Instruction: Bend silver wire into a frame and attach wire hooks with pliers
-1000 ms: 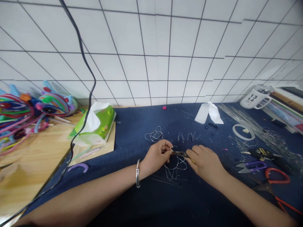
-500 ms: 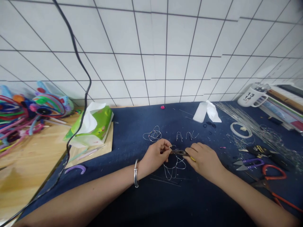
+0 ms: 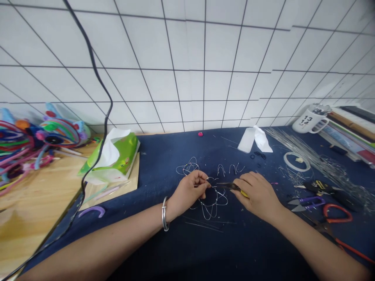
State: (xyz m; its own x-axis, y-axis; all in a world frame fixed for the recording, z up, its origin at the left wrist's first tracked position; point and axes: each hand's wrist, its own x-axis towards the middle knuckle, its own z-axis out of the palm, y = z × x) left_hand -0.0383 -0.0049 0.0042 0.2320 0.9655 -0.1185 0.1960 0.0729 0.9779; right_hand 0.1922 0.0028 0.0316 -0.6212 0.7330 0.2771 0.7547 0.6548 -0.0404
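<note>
Between thumb and fingers, my left hand (image 3: 191, 192) pinches the edge of a looped wire frame (image 3: 209, 205), a ring with petal-like loops. My right hand (image 3: 258, 197) is closed around pliers (image 3: 231, 186) with a yellow grip, most of the handle hidden in the palm. The pliers' jaws point left toward the ring's upper edge, close to my left fingertips; whether they touch the wire I cannot tell. Behind my left hand lies another looped wire piece (image 3: 190, 165). Bent wire pieces (image 3: 221, 170) lie just beyond the pliers.
Straight wires (image 3: 295, 146) lie to the right, near a clear ring-shaped coil (image 3: 297, 161), purple scissors (image 3: 307, 203) and red-handled cutters (image 3: 336, 214). A mug (image 3: 307, 121) stands at the back right. On the left are a green tissue pack (image 3: 124, 156) and a black cable (image 3: 107, 113).
The pliers have drawn back to the right, away from my left fingertips. My left hand still pinches the wire frame, which has shifted slightly left.
</note>
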